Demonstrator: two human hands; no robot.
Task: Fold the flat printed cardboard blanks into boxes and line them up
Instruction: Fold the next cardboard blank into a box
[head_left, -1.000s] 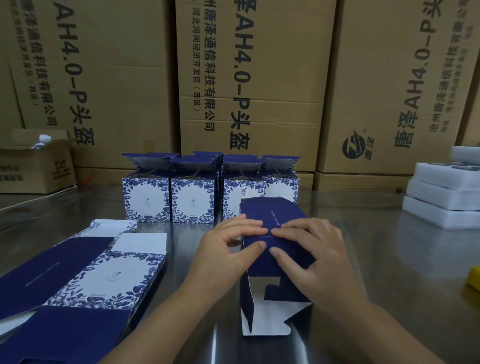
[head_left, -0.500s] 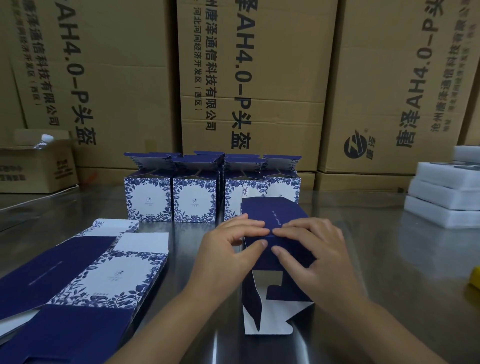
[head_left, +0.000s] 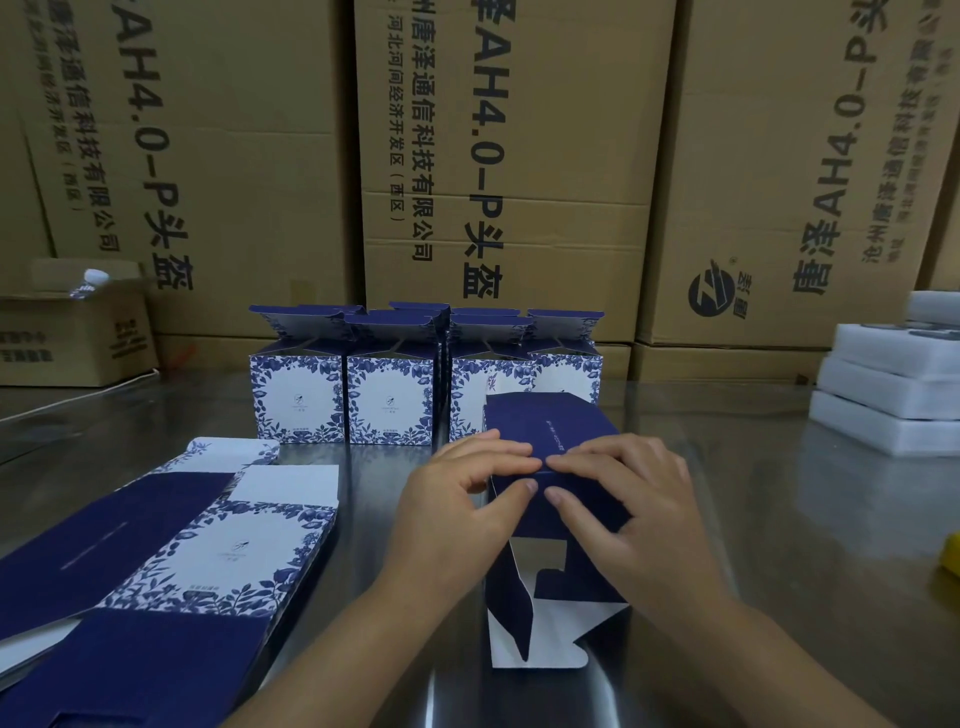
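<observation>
Left hand (head_left: 457, 504) and right hand (head_left: 644, 499) pinch the half-folded navy blue cardboard box (head_left: 550, 423). Folded blue-and-white floral boxes (head_left: 389, 395) stand at twelve o'clock, flat printed blanks (head_left: 218, 551) at eight.

Bare left hand (head_left: 447, 512), bare right hand (head_left: 644, 512). Forearms (head_left: 337, 649) uncovered down to frame edge. Fingernails (head_left: 530, 487) short, plain, rounded at the tips.

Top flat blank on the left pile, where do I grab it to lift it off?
Pinch the top blank by its right long edge, coming from the right: it lies flat, and that edge is free, facing the half-folded box.
</observation>
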